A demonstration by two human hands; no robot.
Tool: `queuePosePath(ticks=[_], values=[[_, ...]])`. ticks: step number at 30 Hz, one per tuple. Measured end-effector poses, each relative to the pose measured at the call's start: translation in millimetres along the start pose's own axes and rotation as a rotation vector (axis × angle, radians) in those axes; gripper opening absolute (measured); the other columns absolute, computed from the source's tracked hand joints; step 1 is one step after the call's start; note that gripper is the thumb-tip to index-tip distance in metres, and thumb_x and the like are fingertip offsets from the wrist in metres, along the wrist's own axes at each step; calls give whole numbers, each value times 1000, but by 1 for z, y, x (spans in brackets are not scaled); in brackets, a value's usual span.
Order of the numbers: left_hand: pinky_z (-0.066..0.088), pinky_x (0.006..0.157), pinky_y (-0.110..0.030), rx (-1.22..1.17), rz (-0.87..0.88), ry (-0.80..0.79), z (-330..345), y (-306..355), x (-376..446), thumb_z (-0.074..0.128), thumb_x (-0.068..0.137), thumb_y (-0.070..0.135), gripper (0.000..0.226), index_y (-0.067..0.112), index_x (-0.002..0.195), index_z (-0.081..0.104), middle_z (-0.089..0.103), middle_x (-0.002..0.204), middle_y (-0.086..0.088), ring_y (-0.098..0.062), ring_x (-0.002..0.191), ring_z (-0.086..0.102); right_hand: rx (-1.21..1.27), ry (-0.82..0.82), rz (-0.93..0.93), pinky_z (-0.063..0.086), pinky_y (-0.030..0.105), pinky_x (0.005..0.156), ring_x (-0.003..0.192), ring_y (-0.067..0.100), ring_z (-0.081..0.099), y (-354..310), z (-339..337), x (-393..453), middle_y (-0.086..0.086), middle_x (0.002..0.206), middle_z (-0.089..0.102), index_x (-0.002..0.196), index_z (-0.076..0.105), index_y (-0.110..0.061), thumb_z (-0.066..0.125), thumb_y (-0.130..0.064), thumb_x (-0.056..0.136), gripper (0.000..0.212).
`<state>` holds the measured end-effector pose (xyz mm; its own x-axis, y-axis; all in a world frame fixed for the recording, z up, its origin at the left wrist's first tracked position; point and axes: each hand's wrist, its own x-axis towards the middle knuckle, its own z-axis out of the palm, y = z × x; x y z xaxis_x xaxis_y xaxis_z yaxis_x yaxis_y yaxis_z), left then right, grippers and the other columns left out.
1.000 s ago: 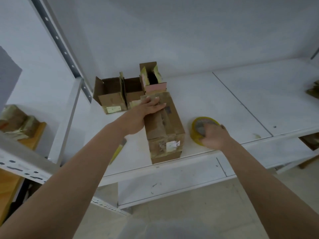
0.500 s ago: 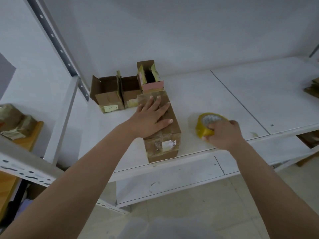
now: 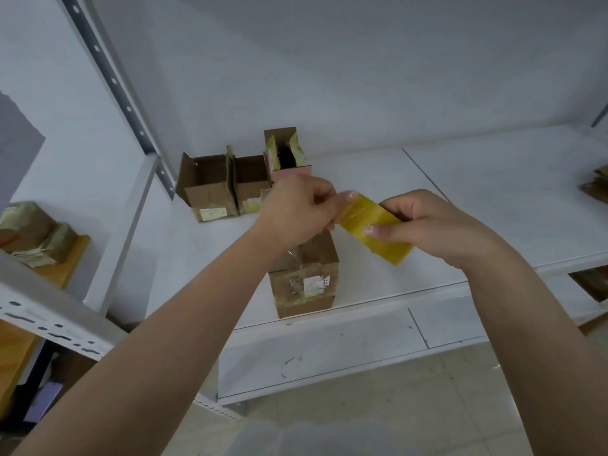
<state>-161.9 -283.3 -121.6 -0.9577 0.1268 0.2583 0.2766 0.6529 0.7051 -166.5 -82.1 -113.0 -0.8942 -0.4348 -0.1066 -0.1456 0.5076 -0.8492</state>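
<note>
A yellow roll of packing tape is held edge-on in the air above the white shelf. My right hand grips the roll, thumb across its outer face. My left hand pinches the roll's upper left edge with curled fingers. Below both hands a closed brown cardboard box lies on the shelf near its front edge, with old tape and a white label on its near end. Neither hand touches the box.
Three open cardboard boxes stand at the back left of the shelf, one with a pink side. A grey perforated upright rises at left. More packages sit on a neighbouring rack at far left, and some cardboard lies at the right edge.
My right hand lifted the tape roll off the shelf and turned it edge-on. My left hand left the top of the closed box and came over to pinch the roll.
</note>
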Motion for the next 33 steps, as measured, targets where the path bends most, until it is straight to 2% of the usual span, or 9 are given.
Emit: queuePosePath(ticks=[5, 9, 11, 13, 16, 19, 23, 28, 33], values=[[49, 59, -25, 23, -39, 206, 0, -9, -9, 66, 89, 41, 38, 20, 58, 64, 59, 46, 16, 0, 50, 57, 108, -18, -30, 48, 10, 53, 60, 3, 65, -8, -3, 1, -3, 68, 71, 76, 74, -18, 70, -53, 59, 40], [52, 57, -32, -75, -76, 402, -2, -16, -20, 68, 89, 34, 40, 19, 53, 59, 60, 49, 9, -5, 48, 55, 173, 46, -57, 50, 24, 56, 59, 16, 63, -8, -12, 9, 6, 66, 69, 78, 72, -4, 71, -61, 52, 63], [50, 56, -31, -82, -135, 499, -11, -24, -30, 67, 89, 38, 40, 15, 57, 61, 60, 50, 9, -6, 47, 53, 182, 75, -46, 47, 21, 48, 49, 14, 58, -4, -22, 11, 5, 57, 63, 80, 70, 1, 73, -61, 50, 69], [51, 60, -27, -40, -214, 556, -21, -35, -47, 64, 86, 49, 39, 22, 58, 62, 64, 58, 13, -7, 53, 60, 85, 90, -27, 42, 19, 46, 43, 13, 54, 2, -26, 11, 6, 52, 57, 79, 69, 3, 73, -64, 51, 72], [50, 66, -27, -50, -345, 580, -17, -50, -82, 66, 82, 55, 39, 26, 57, 62, 66, 58, 15, -5, 58, 64, -143, 24, 19, 46, 20, 48, 52, 15, 63, 12, -16, 10, 6, 60, 66, 71, 75, -14, 69, -70, 51, 60], [47, 60, -27, -49, -465, 653, 1, -61, -109, 66, 83, 54, 41, 23, 57, 62, 65, 56, 17, -3, 57, 62, -224, -11, 41, 46, 23, 49, 50, 10, 62, 19, 2, 15, 1, 56, 64, 64, 73, -17, 64, -78, 48, 64], [43, 56, -23, 0, -488, 736, 7, -70, -115, 65, 86, 51, 40, 25, 56, 61, 63, 57, 24, 1, 60, 61, -324, 20, 55, 48, 32, 60, 56, 15, 62, 26, 14, 25, -6, 52, 61, 63, 71, -19, 49, -92, 38, 80], [41, 55, -24, -1, -527, 753, 12, -78, -118, 63, 88, 52, 40, 28, 57, 61, 62, 58, 27, 5, 61, 60, -363, 15, 38, 40, 29, 58, 52, 12, 56, 29, 21, 33, -12, 42, 54, 59, 68, -20, 48, -89, 44, 73], [35, 54, -22, -4, -582, 739, 20, -88, -116, 60, 88, 54, 41, 26, 58, 62, 63, 58, 26, 6, 63, 59, -354, 14, 62, 42, 28, 58, 57, 13, 61, 39, 27, 41, -9, 50, 60, 62, 70, -21, 49, -87, 47, 71]])
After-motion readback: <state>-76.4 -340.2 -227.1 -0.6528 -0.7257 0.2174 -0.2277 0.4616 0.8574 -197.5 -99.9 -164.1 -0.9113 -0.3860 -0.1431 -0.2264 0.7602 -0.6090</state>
